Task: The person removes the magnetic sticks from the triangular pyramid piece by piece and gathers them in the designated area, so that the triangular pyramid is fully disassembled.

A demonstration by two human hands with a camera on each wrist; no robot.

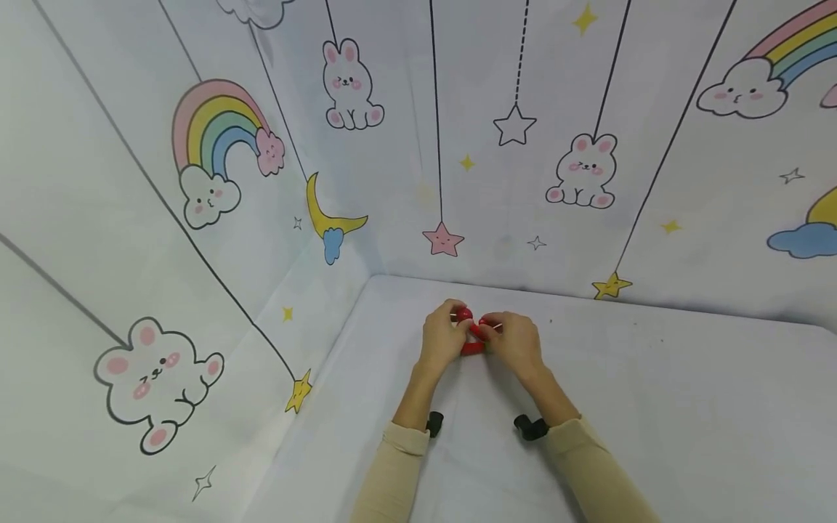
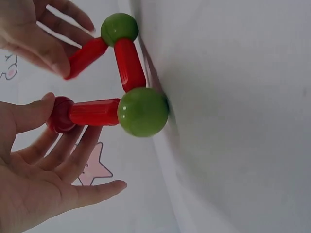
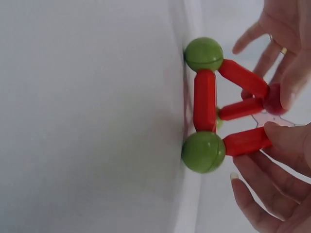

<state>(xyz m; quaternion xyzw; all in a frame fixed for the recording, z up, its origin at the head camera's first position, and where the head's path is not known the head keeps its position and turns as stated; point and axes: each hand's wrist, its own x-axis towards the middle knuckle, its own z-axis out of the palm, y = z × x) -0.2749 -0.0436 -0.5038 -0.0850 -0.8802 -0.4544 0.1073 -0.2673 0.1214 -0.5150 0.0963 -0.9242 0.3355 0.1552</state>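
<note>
A small frame of red rods and green balls, like a ball-and-rod building toy, stands on the white table. My left hand [image 1: 445, 338] pinches a red ball [image 2: 60, 114] at its top, between thumb and fingers. From that ball one red rod [image 2: 95, 112] runs down to a green ball [image 2: 143, 112]. My right hand [image 3: 272, 179] pinches the upper end of another red rod [image 3: 248, 141], whose lower end meets a green ball [image 3: 203, 152]. A base rod [image 3: 205, 100] joins this ball to another green ball [image 3: 203, 53]. A third green ball is partly hidden behind.
The white tabletop [image 1: 654, 407] stretches out to the right and toward me. Behind and to the left rise white cloth walls [image 1: 392, 167] printed with rabbits, stars and rainbows. Black wrist devices [image 1: 531, 427] sit at both forearms.
</note>
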